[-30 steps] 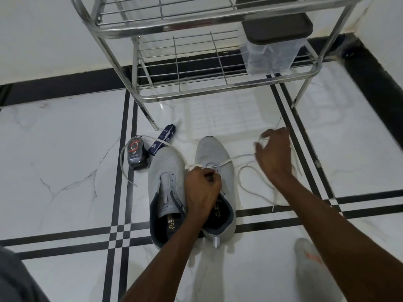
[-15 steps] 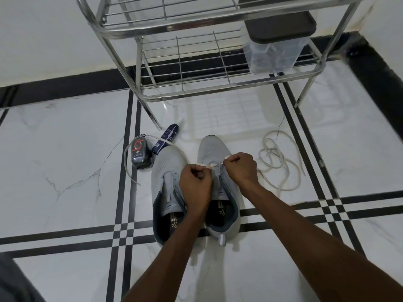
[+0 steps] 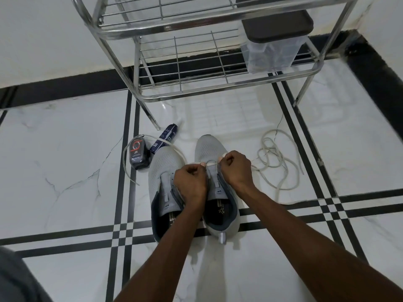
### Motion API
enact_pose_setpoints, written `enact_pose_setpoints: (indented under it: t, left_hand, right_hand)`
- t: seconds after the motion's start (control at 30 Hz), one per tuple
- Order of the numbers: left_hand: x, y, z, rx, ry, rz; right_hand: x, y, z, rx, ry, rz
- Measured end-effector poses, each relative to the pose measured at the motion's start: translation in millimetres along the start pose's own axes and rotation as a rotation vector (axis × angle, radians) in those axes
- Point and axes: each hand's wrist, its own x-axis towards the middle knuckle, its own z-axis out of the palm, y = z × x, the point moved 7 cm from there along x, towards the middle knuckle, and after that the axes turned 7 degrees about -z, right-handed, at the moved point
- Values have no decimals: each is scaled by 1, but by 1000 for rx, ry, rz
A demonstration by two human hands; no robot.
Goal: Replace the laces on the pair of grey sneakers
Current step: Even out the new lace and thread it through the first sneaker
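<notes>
Two grey sneakers stand side by side on the tiled floor, toes pointing away from me. The left sneaker [image 3: 164, 171] has bare eyelets. Over the front eyelets of the right sneaker [image 3: 207, 149], my left hand [image 3: 190, 182] and my right hand [image 3: 236, 168] each pinch a part of the white lace [image 3: 275, 162]. A short stretch of lace runs between my thumbs. The rest of it trails right into a loose tangle on the floor. Another white lace [image 3: 126, 162] curves over the left sneaker's toe and round to its left.
A dark shoe-polish bottle [image 3: 138, 156] and a navy tube [image 3: 165, 138] lie just left of the sneakers' toes. A steel wire rack [image 3: 196, 62] stands beyond, holding a clear container with a dark lid [image 3: 272, 44]. Dark cloth [image 3: 15, 280] shows at bottom left.
My right hand came back from the lace pile on the right to the right sneaker's front eyelets. Both hands now hold the lace close together there. The loose lace settled on the floor.
</notes>
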Motion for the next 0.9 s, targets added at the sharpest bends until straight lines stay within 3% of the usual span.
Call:
enact_pose_setpoints:
  t: [0.9]
  left_hand:
    - [-3, 5, 5, 19, 32, -146]
  right_hand:
    - [-4, 15, 1, 142, 87, 7]
